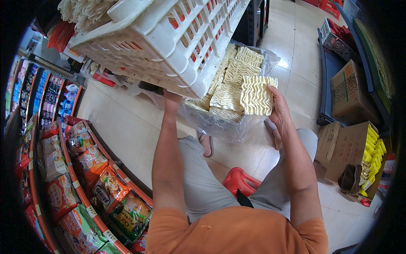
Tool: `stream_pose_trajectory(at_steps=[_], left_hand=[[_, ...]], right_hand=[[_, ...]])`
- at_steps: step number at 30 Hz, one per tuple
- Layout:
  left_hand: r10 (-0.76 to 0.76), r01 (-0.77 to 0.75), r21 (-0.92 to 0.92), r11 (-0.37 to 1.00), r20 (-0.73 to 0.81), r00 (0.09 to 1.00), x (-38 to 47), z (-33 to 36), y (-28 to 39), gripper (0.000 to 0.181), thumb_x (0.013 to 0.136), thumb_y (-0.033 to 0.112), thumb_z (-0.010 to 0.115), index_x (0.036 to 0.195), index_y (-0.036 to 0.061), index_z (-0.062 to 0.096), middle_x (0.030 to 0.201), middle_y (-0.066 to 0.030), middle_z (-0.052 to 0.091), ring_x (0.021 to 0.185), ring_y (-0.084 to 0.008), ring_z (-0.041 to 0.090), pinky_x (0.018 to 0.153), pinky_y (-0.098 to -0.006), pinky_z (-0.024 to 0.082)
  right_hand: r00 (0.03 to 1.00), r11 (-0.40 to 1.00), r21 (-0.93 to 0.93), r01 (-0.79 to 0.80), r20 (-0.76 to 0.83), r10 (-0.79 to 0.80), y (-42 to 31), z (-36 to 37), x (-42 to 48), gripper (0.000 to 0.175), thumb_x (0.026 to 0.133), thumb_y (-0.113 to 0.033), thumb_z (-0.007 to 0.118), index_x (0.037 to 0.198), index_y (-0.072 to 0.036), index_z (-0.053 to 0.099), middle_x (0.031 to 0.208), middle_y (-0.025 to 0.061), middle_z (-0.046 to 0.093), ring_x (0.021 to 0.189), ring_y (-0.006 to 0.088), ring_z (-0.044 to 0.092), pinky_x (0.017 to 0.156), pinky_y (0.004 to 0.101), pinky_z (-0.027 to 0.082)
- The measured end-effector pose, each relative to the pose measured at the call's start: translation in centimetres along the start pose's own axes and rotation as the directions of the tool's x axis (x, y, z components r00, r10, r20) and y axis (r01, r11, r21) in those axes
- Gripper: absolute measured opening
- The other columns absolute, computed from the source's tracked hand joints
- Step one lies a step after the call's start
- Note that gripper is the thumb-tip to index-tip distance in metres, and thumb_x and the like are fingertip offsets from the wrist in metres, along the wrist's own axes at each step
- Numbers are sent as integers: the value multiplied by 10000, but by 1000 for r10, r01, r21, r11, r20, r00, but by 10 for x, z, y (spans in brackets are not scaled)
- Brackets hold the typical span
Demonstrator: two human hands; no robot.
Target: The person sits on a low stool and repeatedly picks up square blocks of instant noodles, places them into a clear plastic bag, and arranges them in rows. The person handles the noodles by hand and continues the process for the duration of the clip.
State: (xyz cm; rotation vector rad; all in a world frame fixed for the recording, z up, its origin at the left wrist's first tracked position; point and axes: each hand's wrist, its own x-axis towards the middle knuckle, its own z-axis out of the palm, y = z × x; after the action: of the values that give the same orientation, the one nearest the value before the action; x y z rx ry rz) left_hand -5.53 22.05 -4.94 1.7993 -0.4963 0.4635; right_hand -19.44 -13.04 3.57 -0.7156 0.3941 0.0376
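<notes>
My right hand grips a square cake of dried wavy noodles by its right edge, thumb on top. The cake is held just above a box lined with clear plastic, where more noodle cakes lie in rows. My left hand reaches beneath the near corner of a white slotted plastic crate. Its fingers are hidden under the crate, so what they touch does not show. The crate juts out over the left part of the noodle box.
I sit on a red plastic stool. Shelves of packaged food curve along the left. Cardboard boxes, one with yellow packets, stand at right beside a dark rack. Thin noodles are heaped at upper left.
</notes>
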Motion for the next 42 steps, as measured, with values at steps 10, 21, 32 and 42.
stream_pose_trajectory(at_steps=[10, 21, 32, 42], left_hand=[[436, -448, 623, 641, 186, 881, 11, 40, 71, 354, 726, 144, 575, 1054, 27, 507, 1037, -187, 531, 1008, -346, 464, 880, -409, 368], [247, -253, 521, 815, 82, 966, 5, 23, 80, 403, 713, 168, 581, 1079, 33, 481, 1059, -150, 523, 1011, -304, 471, 884, -381, 356], [269, -266, 607, 749, 88, 959, 4, 31, 93, 335, 681, 92, 585, 1001, 20, 519, 971, -157, 558, 931, -331, 509, 832, -391, 386], [281, -353, 550, 757, 213, 936, 10, 17, 97, 219, 708, 68, 571, 923, 33, 561, 870, -122, 590, 860, -305, 541, 774, -376, 420]], right_hand=[[999, 1000, 2, 18, -43, -18, -8, -11, -5, 286, 819, -184, 506, 1022, 17, 500, 920, 90, 581, 796, 174, 587, 704, 289, 492], [999, 999, -31, 10, -41, -11, -9, -11, -5, 266, 824, -209, 513, 1011, -20, 508, 936, 85, 591, 804, 172, 595, 729, 300, 499], [997, 999, -2, 40, -61, -40, -10, -7, -8, 269, 809, -175, 523, 993, 20, 511, 888, 84, 587, 760, 170, 593, 675, 285, 499], [998, 999, -4, 38, -49, -39, -11, -5, -10, 268, 810, -173, 522, 993, 23, 508, 884, 86, 587, 754, 172, 595, 666, 286, 503]])
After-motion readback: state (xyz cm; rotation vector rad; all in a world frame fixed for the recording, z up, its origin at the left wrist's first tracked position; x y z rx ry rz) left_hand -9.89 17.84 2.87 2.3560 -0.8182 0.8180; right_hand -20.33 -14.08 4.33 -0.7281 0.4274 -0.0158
